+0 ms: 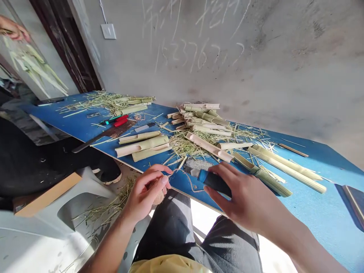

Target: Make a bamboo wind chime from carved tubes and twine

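My right hand (241,195) is closed round a knife with a blue and black handle (213,180), its short blade pointing left over the near edge of the blue table (313,216). My left hand (146,193) is closed in a pinch on a thin twine (191,181), which runs from its fingertips to the blade. A ball of the same twine sits half hidden behind the left hand's fingers. Split bamboo pieces (142,146) and thin shavings (184,146) lie on the table just beyond both hands.
More bamboo tubes (287,168) lie to the right, another pile (204,117) at the back. A long blade (105,135) and red and green pens (115,120) lie at the left. A white plastic stool (65,206) stands left. Another person's hand (14,30) shows top left.
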The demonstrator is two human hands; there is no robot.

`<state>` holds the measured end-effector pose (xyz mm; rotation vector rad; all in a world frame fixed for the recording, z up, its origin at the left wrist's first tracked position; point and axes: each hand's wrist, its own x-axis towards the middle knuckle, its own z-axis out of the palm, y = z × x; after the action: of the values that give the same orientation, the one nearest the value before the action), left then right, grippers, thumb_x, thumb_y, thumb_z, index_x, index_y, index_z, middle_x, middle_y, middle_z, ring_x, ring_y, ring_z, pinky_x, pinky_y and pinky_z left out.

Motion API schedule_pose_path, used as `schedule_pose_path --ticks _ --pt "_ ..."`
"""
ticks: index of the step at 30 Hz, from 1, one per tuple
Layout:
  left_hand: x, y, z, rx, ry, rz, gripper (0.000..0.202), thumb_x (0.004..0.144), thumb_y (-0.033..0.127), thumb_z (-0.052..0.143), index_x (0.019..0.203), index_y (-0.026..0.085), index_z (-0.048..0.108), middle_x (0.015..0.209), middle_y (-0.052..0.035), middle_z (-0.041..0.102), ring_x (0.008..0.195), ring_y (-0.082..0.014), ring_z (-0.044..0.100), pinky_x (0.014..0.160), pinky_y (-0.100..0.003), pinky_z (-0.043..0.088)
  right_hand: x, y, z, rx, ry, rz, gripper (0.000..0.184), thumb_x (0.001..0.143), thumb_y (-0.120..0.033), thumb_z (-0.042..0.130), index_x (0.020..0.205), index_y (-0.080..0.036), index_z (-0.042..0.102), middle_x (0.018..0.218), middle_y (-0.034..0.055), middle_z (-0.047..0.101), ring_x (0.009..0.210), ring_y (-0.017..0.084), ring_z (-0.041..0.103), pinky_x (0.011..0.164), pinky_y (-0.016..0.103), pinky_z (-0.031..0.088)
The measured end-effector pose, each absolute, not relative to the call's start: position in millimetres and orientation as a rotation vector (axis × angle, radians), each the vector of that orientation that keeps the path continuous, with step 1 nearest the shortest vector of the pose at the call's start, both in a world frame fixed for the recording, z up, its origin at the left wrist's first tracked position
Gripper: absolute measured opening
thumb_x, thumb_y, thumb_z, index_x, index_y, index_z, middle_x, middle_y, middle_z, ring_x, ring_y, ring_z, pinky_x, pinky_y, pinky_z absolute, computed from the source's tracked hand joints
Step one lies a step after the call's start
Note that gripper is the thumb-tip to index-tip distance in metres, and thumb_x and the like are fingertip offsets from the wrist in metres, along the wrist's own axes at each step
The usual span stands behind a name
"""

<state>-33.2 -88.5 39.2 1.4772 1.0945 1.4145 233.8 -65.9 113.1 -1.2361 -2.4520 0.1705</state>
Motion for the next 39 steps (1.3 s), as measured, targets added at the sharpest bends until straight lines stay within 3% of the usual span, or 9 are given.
schedule_pose_path --ticks 6,10,13,17,24,28,32,35,39 --pt "-35.5 -76.2 80.3 1.597 1.000 1.443 0.043 0.098 0.047 0.064 0.067 0.018 0.071 0.103 -0.0093 0.072 0.077 -0.0186 0.065 0.069 -0.031 0.056 193.5 -15.7 130.5 -1.008 -2.003 1.294 0.059 0.079 -0.054 0.085 0.120 -0.018 0.063 0.104 0.0045 0.068 0.067 0.009 0.053 0.055 0.023 0.038" --pt "-45.5 -52.9 118.3 1.784 0.986 1.474 0.033 0.094 0.047 0.068 0.079 0.019 0.074 0.090 -0.0065 0.072 0.078 -0.0199 0.068 0.066 -0.028 0.056 182.0 0.5 153.4 -0.760 -1.868 1.749 0.047 0.079 -0.050 0.085 0.101 -0.017 0.060 0.071 -0.0055 0.053 0.050 0.005 0.036 0.045 0.023 0.028" --pt "-61.0 -37.4 130.0 1.735 1.025 1.420 0.026 0.089 0.041 0.075 0.102 0.019 0.072 0.094 -0.0049 0.075 0.072 -0.0168 0.070 0.064 -0.025 0.055 192.9 -1.7 175.8 -0.784 -1.887 1.622 0.036 0.088 -0.041 0.077 0.080 -0.019 0.049 0.060 -0.0088 0.035 0.049 0.005 0.032 0.047 0.023 0.027" --pt "-74.0 -25.9 126.1 1.743 1.022 1.203 0.037 0.081 0.039 0.081 0.112 0.020 0.072 0.121 -0.0114 0.076 0.087 -0.0249 0.079 0.069 -0.028 0.061 209.9 -8.8 196.7 -0.982 -2.091 1.294 0.035 0.093 -0.029 0.072 0.077 -0.021 0.042 0.061 -0.0064 0.038 0.052 0.007 0.036 0.049 0.024 0.026" --pt "-52.1 -31.8 81.1 1.612 0.800 0.808 0.036 0.085 0.051 0.075 0.097 0.017 0.078 0.091 -0.0105 0.079 0.063 -0.0186 0.071 0.058 -0.028 0.057 226.1 -2.5 220.4 -1.130 -1.867 0.931 0.029 0.079 -0.013 0.071 0.082 -0.021 0.043 0.063 -0.0069 0.035 0.052 0.006 0.034 0.048 0.023 0.023" --pt "-54.0 -38.6 46.3 1.462 0.633 0.797 0.058 0.088 0.073 0.066 0.087 0.016 0.074 0.055 -0.0014 0.062 0.041 -0.0113 0.051 0.044 -0.022 0.039 243.0 -3.1 231.9 -1.192 -1.797 0.842 0.027 0.076 -0.011 0.072 0.081 -0.021 0.047 0.060 -0.0068 0.040 0.051 0.007 0.039 0.048 0.023 0.026" --pt "-61.6 -46.6 44.4 1.543 0.599 0.693 0.060 0.085 0.064 0.076 0.122 0.017 0.071 0.083 -0.0090 0.075 0.061 -0.0153 0.064 0.053 -0.023 0.045 257.7 -14.4 241.5 -1.182 -1.828 0.834 0.028 0.074 -0.014 0.075 0.079 -0.021 0.048 0.057 -0.0072 0.040 0.050 0.007 0.039 0.050 0.024 0.027" --pt "-62.8 -53.6 51.7 1.608 0.702 0.741 0.046 0.091 0.056 0.073 0.113 0.015 0.075 0.084 -0.0100 0.075 0.072 -0.0175 0.067 0.061 -0.025 0.048 265.0 -23.7 246.8 -1.156 -1.845 0.801 0.028 0.077 -0.015 0.075 0.080 -0.021 0.048 0.057 -0.0074 0.039 0.050 0.007 0.039 0.052 0.025 0.026" --pt "-65.8 -59.5 49.6 1.380 0.875 1.149 0.049 0.091 0.060 0.070 0.109 0.015 0.074 0.073 -0.0054 0.072 0.054 -0.0144 0.058 0.048 -0.025 0.044 275.9 -26.6 237.4 -1.270 -1.867 0.695 0.029 0.081 -0.022 0.076 0.085 -0.021 0.048 0.060 -0.0072 0.039 0.052 0.008 0.038 0.054 0.026 0.025"
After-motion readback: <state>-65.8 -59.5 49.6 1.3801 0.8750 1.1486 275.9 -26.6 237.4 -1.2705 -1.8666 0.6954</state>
